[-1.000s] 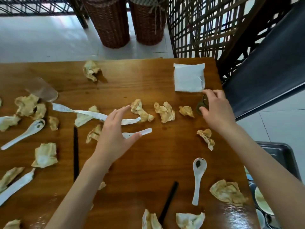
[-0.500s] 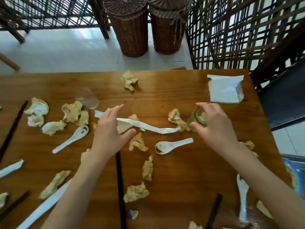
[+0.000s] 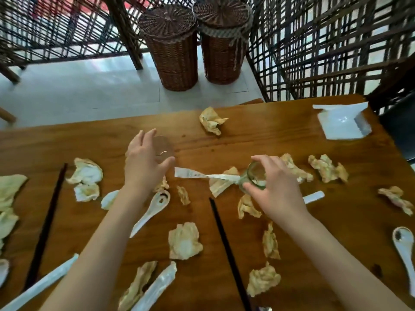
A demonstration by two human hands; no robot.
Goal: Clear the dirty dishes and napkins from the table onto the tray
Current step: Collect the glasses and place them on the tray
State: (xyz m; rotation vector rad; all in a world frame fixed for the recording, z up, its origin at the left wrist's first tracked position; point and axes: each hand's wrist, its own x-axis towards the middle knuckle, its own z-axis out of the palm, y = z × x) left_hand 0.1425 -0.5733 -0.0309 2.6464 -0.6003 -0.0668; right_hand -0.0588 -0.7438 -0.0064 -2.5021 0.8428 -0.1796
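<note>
My right hand (image 3: 275, 187) grips a small clear glass (image 3: 254, 177) tilted above the wooden table (image 3: 292, 135). My left hand (image 3: 143, 162) has its fingers spread around a second clear glass (image 3: 164, 149) lying on the table; whether it is gripped, I cannot tell. Several crumpled stained napkins lie scattered, among them one (image 3: 212, 121) at the far edge and one (image 3: 184, 241) near me. White ceramic spoons (image 3: 155, 205) (image 3: 404, 245), black chopsticks (image 3: 226, 248) (image 3: 48, 223) and white paper chopstick sleeves (image 3: 202, 175) lie among them. The tray is not in view.
A white tissue pack (image 3: 341, 123) sits at the far right corner. Two wicker baskets (image 3: 173, 46) (image 3: 222, 39) stand on the floor beyond the table, beside dark lattice screens (image 3: 314, 48). A dark chair (image 3: 399, 122) stands at the right edge.
The view has swung left and up, and the tray has left view. My right hand carried the small glass leftwards over the table. My left hand reached forward to the lying glass.
</note>
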